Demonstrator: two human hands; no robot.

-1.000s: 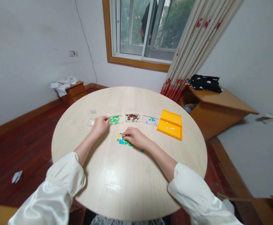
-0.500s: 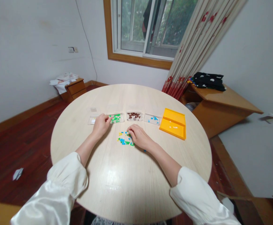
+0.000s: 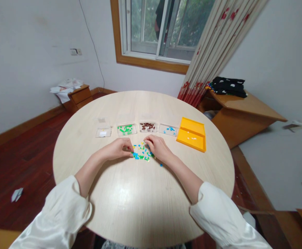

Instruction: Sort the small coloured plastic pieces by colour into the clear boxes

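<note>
A small heap of loose green, blue and yellow pieces (image 3: 141, 154) lies on the round pale wooden table (image 3: 140, 193). My left hand (image 3: 120, 149) rests at the heap's left edge with fingers curled and tips together at the pieces. My right hand (image 3: 158, 148) lies at the heap's right edge, fingers bent, tips pinched on the pieces. What either hand holds is too small to make out. Behind the heap stands a row of clear trays: one with a white bit (image 3: 103, 132), one with green pieces (image 3: 126, 129), one with brown pieces (image 3: 147, 127), one with blue pieces (image 3: 168, 130).
A yellow box (image 3: 192, 134) lies open at the right end of the row. A wooden cabinet (image 3: 240, 116) with black cloth (image 3: 229, 87) stands right of the table, beside a curtain (image 3: 213, 45). A small nightstand (image 3: 78, 97) is in the far left corner.
My left hand has moved from the green-piece tray back to the heap's left edge. My right hand has shifted slightly right along the heap.
</note>
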